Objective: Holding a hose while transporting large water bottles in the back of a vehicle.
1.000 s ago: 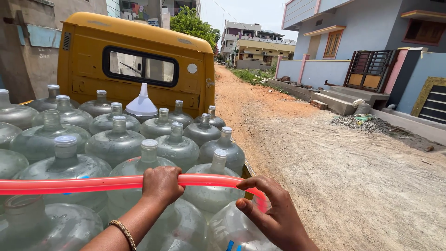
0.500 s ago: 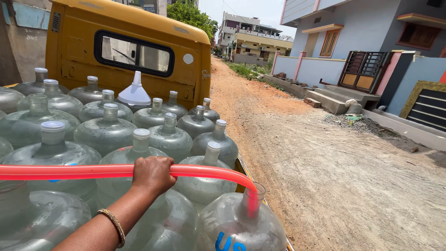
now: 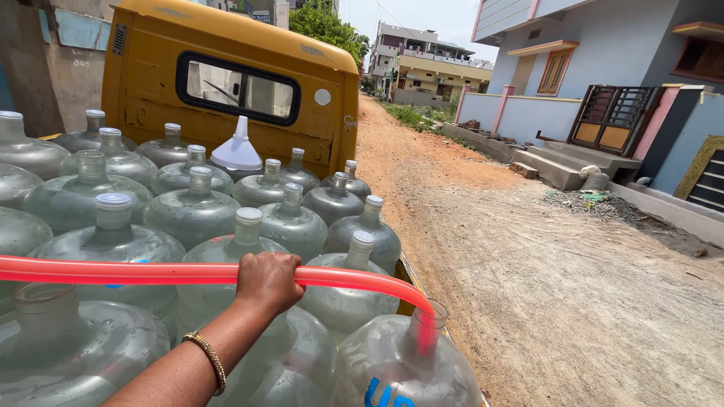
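1. Head view, the hand: one hand (image 3: 268,280) comes in from the lower left, and I cannot tell for sure whether it is the left or the right. A thin beaded bracelet (image 3: 212,360) sits on the wrist. The fingers are curled tight over a red hose (image 3: 136,272), knuckles up, in a closed fist around it.

2. Head view, the hose: it is a smooth, glossy, slightly see-through plastic tube. It runs nearly level from the left edge, passes through the fist, then bends down on the right. Its end sits inside the open neck of the nearest jug (image 3: 407,365), and its red colour shows through the clear neck.

3. Head view, the jugs: that nearest jug is a big rounded bottle of clear, bluish plastic with a short cylindrical neck and blue print on its shoulder. Around it stand many more water jugs (image 3: 192,211) of the same shape, packed shoulder to shoulder. Most wear pale caps; one at lower left (image 3: 45,339) is open at the neck.

4. Head view, further back: a white plastic funnel (image 3: 237,151) sits upside down among the jugs, spout up. Behind it rises the flat, yellow painted cab (image 3: 226,53) with a dark-rimmed rounded rear window.

5. Head view, the right side: a rough, sandy dirt road (image 3: 566,279) runs past pale blue walls and a slatted gate (image 3: 615,117).
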